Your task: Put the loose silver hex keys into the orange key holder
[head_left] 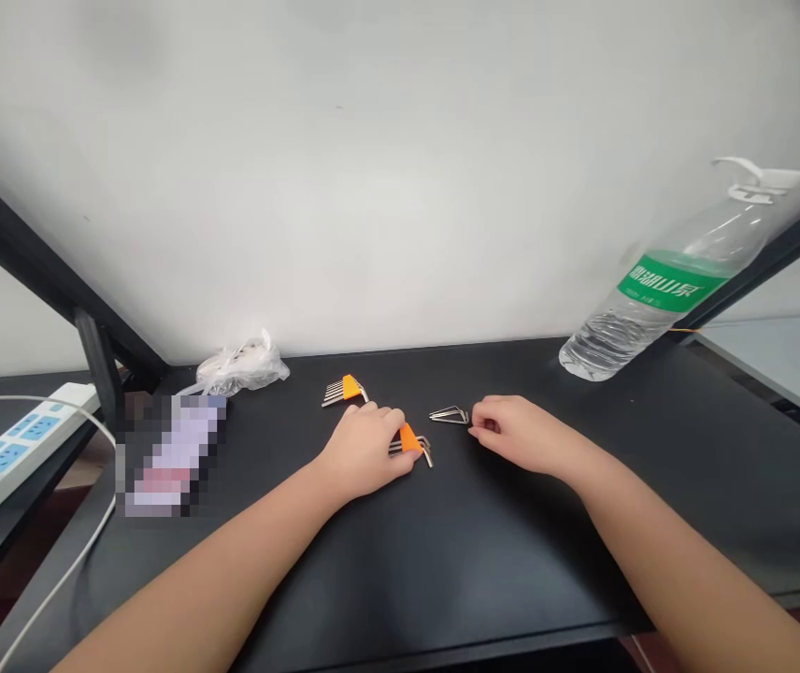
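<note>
Mid-frame, the left hand (370,451) pinches an orange hex-key holder (409,437), probably steadying it; right of centre, the right hand (516,432) curls beside loose hex keys (440,416), its grip unclear.

Pale grey-white wall (400,187) fills the upper view, brightest near its middle, with a few faint specks and a soft dark smudge at upper left. Against its foot stands a black tabletop (386,579) with a diffuse sheen, flanked by sloping black bars at left (56,262) and right (785,252). Beyond these: a second dark surface (0,537) at left, a light grey surface (785,365) at right; reddish-brown area (18,572) visible below, lower left.
</note>
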Action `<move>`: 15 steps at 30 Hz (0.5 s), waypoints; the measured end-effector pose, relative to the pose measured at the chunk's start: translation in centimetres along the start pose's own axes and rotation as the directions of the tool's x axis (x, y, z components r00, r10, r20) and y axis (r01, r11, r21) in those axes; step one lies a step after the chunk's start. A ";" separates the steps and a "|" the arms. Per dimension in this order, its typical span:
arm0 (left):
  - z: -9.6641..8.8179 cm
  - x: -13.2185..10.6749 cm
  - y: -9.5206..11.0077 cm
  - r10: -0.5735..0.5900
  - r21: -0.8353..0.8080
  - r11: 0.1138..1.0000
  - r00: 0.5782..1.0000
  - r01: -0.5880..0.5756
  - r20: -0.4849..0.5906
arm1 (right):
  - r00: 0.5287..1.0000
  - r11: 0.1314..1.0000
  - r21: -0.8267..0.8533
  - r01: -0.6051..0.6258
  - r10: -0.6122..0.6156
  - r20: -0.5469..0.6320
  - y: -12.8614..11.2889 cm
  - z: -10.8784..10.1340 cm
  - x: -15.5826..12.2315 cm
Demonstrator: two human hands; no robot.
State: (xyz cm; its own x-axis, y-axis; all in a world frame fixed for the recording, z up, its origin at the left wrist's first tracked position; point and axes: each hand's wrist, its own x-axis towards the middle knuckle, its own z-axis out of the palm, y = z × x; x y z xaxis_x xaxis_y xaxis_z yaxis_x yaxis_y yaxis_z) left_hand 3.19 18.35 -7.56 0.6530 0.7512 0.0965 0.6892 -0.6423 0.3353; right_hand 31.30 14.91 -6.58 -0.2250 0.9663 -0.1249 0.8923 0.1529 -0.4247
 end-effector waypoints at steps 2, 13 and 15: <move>0.0 0.0 0.1 0.002 0.000 1.000 1.000 -0.002 0.000 | 1.000 1.000 0.002 -0.019 0.019 -0.024 0.1 0.1 0.0; -0.2 -0.1 0.1 0.009 0.007 1.000 1.000 -0.009 0.004 | 0.997 1.000 -0.019 0.018 -0.020 -0.074 1.3 0.6 1.1; -0.2 -0.1 0.1 0.012 0.008 1.000 1.000 -0.012 0.004 | 0.998 1.000 0.003 0.019 -0.019 -0.061 1.1 0.6 1.1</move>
State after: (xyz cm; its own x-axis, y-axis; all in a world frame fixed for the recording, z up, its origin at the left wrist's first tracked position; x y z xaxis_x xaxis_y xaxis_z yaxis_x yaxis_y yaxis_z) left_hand 3.15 18.25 -7.35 0.6621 0.7431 0.0969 0.6842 -0.6522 0.3262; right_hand 31.81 16.04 -7.74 -0.2175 0.9741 -0.0615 0.8867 0.1708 -0.4296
